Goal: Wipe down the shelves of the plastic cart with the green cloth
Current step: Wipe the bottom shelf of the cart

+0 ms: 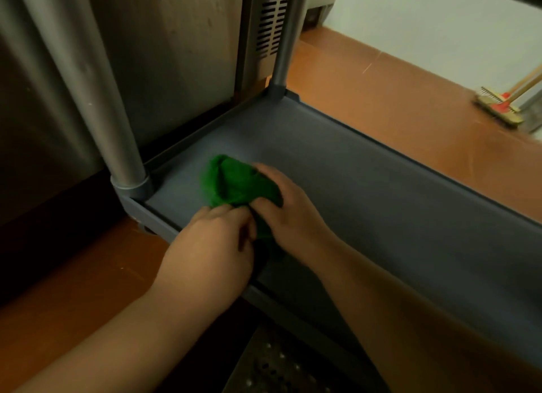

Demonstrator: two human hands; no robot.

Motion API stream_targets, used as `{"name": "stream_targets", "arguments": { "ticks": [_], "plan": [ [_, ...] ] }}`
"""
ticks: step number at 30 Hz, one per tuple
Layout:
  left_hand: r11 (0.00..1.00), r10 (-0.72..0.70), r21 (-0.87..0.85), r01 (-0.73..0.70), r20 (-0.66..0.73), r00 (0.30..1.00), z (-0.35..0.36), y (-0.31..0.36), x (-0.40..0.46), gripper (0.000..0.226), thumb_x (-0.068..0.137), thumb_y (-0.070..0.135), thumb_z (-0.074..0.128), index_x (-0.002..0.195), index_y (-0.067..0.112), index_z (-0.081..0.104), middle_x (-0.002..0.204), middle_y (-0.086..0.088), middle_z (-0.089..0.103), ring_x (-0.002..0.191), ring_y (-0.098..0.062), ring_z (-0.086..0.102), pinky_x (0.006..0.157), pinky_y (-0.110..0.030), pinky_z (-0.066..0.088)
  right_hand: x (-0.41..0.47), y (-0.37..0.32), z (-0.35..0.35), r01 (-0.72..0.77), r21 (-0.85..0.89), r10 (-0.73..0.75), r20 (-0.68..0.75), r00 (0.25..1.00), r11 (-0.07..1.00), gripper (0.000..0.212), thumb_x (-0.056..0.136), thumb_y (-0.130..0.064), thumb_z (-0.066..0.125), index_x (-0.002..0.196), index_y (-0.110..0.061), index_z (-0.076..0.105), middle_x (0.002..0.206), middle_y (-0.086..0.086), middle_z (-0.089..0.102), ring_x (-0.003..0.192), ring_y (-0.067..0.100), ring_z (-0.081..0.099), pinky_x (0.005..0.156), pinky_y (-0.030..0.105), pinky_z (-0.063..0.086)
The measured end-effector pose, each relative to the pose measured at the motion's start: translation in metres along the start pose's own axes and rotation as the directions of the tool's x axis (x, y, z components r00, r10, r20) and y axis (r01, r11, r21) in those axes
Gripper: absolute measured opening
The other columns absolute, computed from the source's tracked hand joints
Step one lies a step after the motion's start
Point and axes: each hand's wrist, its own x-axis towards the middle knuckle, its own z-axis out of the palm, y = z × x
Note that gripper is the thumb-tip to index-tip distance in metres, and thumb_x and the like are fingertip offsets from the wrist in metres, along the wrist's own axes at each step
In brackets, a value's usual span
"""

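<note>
The green cloth point(231, 181) lies bunched on the grey bottom shelf point(366, 187) of the plastic cart, near its left end. My right hand point(290, 210) lies over the cloth's right side and grips it. My left hand point(214, 246) pinches the cloth's near edge between thumb and fingers. A fold of the cloth hangs down between my two hands. Part of the cloth is hidden under my right palm.
Two metal posts point(117, 140) point(284, 40) rise from the shelf's left corners. A steel cabinet with a vent point(272, 17) stands behind the cart. The floor is orange tile point(410, 105). A broom head point(498, 108) rests at the far right. A perforated metal grate point(272, 366) lies below the shelf's near rim.
</note>
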Motion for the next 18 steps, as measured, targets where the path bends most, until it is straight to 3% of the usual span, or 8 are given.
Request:
{"name": "stream_targets", "arguments": {
  "ticks": [2, 5, 8, 12, 16, 18],
  "plan": [
    [0.998, 0.027, -0.059, -0.027, 0.0, 1.0, 0.005, 0.013, 0.0, 0.027, 0.076, 0.009, 0.054, 0.085, 0.034, 0.051, 0.086, 0.014, 0.05, 0.09, -0.009, 0.047, 0.073, -0.022, 0.036, -0.017, 0.005, -0.011, -0.094, 0.211, 0.114, -0.089, 0.989, 0.973, 0.037, 0.091, -0.01, 0.06, 0.123, -0.029, 0.061, 0.117, -0.006, 0.069, 0.108, 0.01, 0.065, 0.094, 0.029, 0.052],
    [0.991, 0.032, -0.133, -0.035, -0.026, 0.999, 0.018, 0.034, 0.005, 0.029, 0.077, 0.009, 0.053, 0.098, 0.029, 0.056, 0.096, 0.01, 0.054, 0.095, -0.012, 0.05, 0.079, -0.03, 0.046, -0.04, 0.012, -0.028, -0.197, 0.63, 0.377, -0.166, 0.911, 0.751, 0.035, 0.094, -0.004, 0.056, 0.117, -0.029, 0.064, 0.105, 0.004, 0.075, 0.096, 0.025, 0.072, 0.083, 0.042, 0.058],
    [0.986, 0.045, -0.159, -0.044, 0.0, 0.999, 0.029, 0.055, 0.007, 0.029, 0.081, 0.014, 0.053, 0.106, 0.029, 0.055, 0.102, 0.01, 0.054, 0.098, -0.011, 0.05, 0.081, -0.03, 0.045, -0.069, 0.025, -0.056, -0.167, 0.756, 0.513, -0.249, 0.822, 0.633, 0.032, 0.098, -0.008, 0.052, 0.125, -0.022, 0.062, 0.105, 0.01, 0.075, 0.092, 0.032, 0.073, 0.071, 0.044, 0.06],
    [0.985, 0.051, -0.165, -0.04, 0.065, 0.997, 0.038, 0.079, 0.011, 0.027, 0.087, 0.017, 0.054, 0.113, 0.026, 0.053, 0.107, 0.009, 0.052, 0.099, -0.011, 0.05, 0.086, -0.028, 0.045, -0.121, 0.042, -0.112, -0.148, 0.651, 0.53, -0.442, 0.724, 0.744, 0.036, 0.1, -0.009, 0.047, 0.131, -0.024, 0.057, 0.113, 0.011, 0.072, 0.094, 0.029, 0.073, 0.072, 0.044, 0.059],
    [0.986, 0.063, -0.165, -0.04, 0.137, 0.989, 0.049, 0.097, 0.016, 0.027, 0.088, 0.017, 0.053, 0.113, 0.026, 0.053, 0.111, 0.007, 0.054, 0.1, -0.014, 0.052, 0.091, -0.037, 0.048, -0.192, 0.043, -0.177, -0.213, 0.459, 0.497, -0.689, 0.528, 0.862, 0.024, 0.099, -0.016, 0.053, 0.12, -0.027, 0.06, 0.096, -0.002, 0.073, 0.077, 0.016, 0.073, 0.069, 0.036, 0.059],
    [0.988, 0.067, -0.147, -0.043, 0.167, 0.984, 0.056, 0.103, 0.017, 0.025, 0.089, 0.017, 0.053, 0.112, 0.027, 0.052, 0.107, 0.008, 0.055, 0.095, -0.013, 0.054, 0.088, -0.037, 0.051, -0.231, 0.051, -0.201, -0.312, 0.365, 0.475, -0.755, 0.452, 0.877, 0.024, 0.098, -0.026, 0.056, 0.121, -0.031, 0.061, 0.104, -0.002, 0.073, 0.089, 0.024, 0.071, 0.072, 0.042, 0.059]
  ]
}}
